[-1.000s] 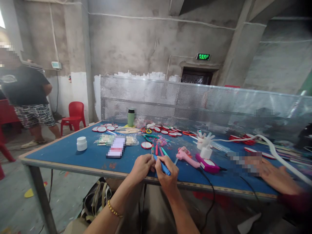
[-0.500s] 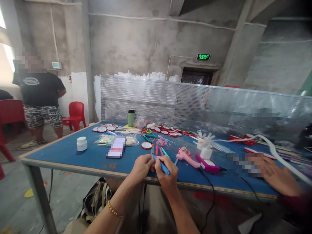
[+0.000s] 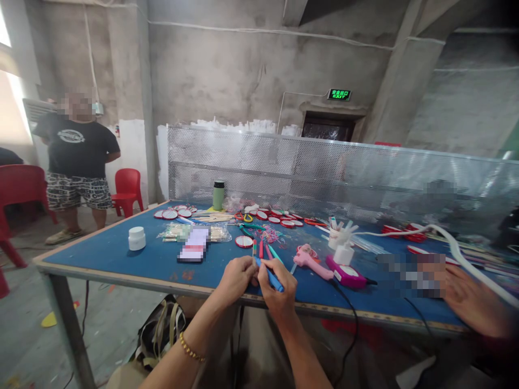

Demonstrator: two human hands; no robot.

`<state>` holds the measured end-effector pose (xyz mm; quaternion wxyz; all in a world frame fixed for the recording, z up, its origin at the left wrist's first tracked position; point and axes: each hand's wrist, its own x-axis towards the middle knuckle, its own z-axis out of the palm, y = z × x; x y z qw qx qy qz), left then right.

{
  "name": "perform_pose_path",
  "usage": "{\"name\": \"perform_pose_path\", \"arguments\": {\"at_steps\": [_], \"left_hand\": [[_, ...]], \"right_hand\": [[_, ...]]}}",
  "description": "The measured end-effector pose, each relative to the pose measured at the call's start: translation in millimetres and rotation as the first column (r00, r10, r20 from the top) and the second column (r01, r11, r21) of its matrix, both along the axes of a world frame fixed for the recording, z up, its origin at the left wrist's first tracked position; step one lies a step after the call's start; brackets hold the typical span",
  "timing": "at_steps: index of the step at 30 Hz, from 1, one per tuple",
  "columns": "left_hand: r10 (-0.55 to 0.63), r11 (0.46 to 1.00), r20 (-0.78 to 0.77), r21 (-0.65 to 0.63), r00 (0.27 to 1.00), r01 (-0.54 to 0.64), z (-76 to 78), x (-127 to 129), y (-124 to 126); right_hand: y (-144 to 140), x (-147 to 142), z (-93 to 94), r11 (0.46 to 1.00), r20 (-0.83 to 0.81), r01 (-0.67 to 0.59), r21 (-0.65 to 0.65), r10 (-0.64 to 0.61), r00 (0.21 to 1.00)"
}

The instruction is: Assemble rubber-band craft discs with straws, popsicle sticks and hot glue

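My right hand (image 3: 281,289) is closed around a blue marker pen (image 3: 274,282), with its tip end toward my left hand. My left hand (image 3: 238,276) is pinched shut close beside it at the table's front edge. A thin, flat stick with coloured markings (image 3: 254,248) rises from between the left fingers; its lower part is hidden. Just beyond my hands lie a red marker pen (image 3: 261,250), a pinkish-red one (image 3: 268,252) and a teal one (image 3: 275,254). A round, red-rimmed disc (image 3: 244,241) lies behind them.
On the blue table (image 3: 154,259) are a phone (image 3: 194,244), a white jar (image 3: 137,238), a green bottle (image 3: 218,195), a pink glue gun (image 3: 312,262) and a purple box (image 3: 345,272). At right, a co-worker's hand (image 3: 466,294) rests near a blurred screen. A person (image 3: 81,151) stands at left.
The standing person has shifted slightly right. The co-worker's hand has moved a little to the right. My hands and the blue marker pen have barely moved.
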<state>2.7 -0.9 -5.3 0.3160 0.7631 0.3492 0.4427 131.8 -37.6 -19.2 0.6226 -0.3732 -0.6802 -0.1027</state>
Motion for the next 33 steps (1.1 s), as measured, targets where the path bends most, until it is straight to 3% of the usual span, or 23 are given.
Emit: {"name": "perform_pose_path", "arguments": {"at_steps": [9,33], "left_hand": [[-0.037,0.999,0.029,-0.029,0.999,0.038,-0.7,0.1,-0.6],[0.007,1.0,0.002,-0.006,1.0,-0.007,-1.5,0.4,1.5]], "right_hand": [[-0.4,-0.9,1.0,1.0,-0.037,-0.012,0.015,0.012,0.999],[0.0,0.3,0.4,0.999,-0.008,-0.037,0.029,0.037,0.999]]}}
